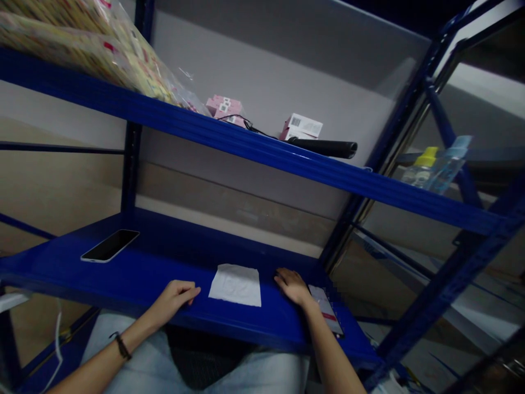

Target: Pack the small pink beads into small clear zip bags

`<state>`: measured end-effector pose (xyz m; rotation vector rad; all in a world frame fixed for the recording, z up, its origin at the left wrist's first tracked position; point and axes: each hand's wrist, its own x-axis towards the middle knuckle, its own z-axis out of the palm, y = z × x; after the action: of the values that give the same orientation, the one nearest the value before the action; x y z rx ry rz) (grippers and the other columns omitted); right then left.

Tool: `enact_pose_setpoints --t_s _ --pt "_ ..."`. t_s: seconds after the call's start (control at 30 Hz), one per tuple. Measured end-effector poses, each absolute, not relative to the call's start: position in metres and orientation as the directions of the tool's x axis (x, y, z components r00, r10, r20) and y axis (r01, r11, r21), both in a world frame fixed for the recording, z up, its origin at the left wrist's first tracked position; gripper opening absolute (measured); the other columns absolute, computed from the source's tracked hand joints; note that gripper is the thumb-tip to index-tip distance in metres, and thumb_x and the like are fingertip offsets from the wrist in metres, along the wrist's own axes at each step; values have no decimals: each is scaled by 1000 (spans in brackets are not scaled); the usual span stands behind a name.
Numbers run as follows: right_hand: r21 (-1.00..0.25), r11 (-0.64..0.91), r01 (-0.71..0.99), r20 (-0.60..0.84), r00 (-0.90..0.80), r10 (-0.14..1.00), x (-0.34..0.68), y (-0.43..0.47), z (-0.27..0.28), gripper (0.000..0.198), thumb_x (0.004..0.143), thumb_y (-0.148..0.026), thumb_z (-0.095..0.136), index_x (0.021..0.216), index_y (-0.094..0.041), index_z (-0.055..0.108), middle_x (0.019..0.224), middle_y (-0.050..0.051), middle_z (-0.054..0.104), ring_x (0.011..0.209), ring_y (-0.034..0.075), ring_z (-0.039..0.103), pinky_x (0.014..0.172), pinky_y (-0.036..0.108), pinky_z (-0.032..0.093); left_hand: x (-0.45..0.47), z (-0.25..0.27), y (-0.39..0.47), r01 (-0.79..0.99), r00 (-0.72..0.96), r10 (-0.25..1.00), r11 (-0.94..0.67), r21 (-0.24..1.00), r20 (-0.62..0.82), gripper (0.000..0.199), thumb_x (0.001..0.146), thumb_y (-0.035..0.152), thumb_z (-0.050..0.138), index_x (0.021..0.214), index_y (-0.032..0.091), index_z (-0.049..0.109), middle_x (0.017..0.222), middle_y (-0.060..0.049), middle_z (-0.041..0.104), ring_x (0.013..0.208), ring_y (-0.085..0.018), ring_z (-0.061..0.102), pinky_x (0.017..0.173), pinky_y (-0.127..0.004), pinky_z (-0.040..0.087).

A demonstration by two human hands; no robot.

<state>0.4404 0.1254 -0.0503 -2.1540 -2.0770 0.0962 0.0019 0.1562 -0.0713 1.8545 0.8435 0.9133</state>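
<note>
Blue desk (172, 262), and left hand (178, 298) sat curled by the paper (237, 285), right hand (292, 285) lay outstretched; one outward sweep could have knocked the phone (326, 312) off!

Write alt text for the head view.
A person's left hand, loosely curled, and right hand, palm down, flank a white sheet on a blue shelf. A phone lies farther left, a phone-like device beside the right wrist. Boxes and a black tube sit above.
</note>
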Motion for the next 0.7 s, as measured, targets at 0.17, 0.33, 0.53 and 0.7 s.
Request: enact_pose_setpoints --t_s 0.17,0.33,0.53,0.7 --pt "-157 -22 987 66 33 997 439 124 -52 60 99 -56 28 143 -21 50 148 5 47 141 23 36 117 39 22 3 -68 154 190 496 826 -402 896 266 49 88 53 53 54 17 50 53 3 43 57 -14 39 58 -26 28" --pt "-164 -51 985 56 61 997 438 124 -53 59 99 -54 29 144 -21 49 150 4 45 142 22 36 117 37 23 4 -66 153 196 495 822 -420 886 280 49 88 52 53 53 17 50 53 3 44 57 -14 40 59 -26 28" --pt "-160 -62 985 58 72 996 437 125 -56 58 99 -52 29 145 -21 47 150 4 44 142 22 35 117 38 23 4 -69 154 216 492 821 -439 872 291 51 88 53 52 53 17 51 52 3 42 56 -14 39 58 -26 26" --pt "-157 -62 986 71 74 995 438 125 -60 57 100 -52 28 145 -22 46 151 3 44 142 20 34 118 37 23 4 -67 152 230 488 824 -440 868 288 50 88 54 52 53 17 51 53 3 42 56 -14 40 58 -27 26"
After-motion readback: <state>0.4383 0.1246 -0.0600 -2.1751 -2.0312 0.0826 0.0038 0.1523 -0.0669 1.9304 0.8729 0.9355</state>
